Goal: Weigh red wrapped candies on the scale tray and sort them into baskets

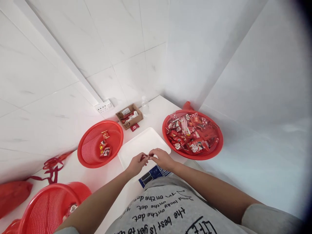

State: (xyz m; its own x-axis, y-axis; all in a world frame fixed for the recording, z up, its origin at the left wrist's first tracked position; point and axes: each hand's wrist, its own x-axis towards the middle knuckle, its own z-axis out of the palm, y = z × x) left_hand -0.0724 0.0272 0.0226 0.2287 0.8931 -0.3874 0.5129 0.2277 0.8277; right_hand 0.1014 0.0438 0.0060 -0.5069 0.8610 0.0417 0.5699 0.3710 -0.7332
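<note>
Over the white tray [145, 139] of a digital scale, my left hand [136, 165] and my right hand [162, 159] meet with their fingertips pinched together. Between them is a small reddish packet [147, 156], mostly covered by the fingers, so its exact kind is unclear. The scale's blue key panel [151, 174] shows just below my hands, partly hidden by my right hand and shirt. To the right, a red plastic basket [168, 143] is heaped with red wrapped sweets [195, 133]. On the left, another red basket [89, 146] holds several wrapped sweets [106, 150].
A small cardboard box [136, 118] with red packets stands at the back, one red packet [134, 127] before it and a clear bottle [145, 105] beside it. More red baskets [40, 208] and a red bag [14, 196] lie at lower left. Walls close off the back and right.
</note>
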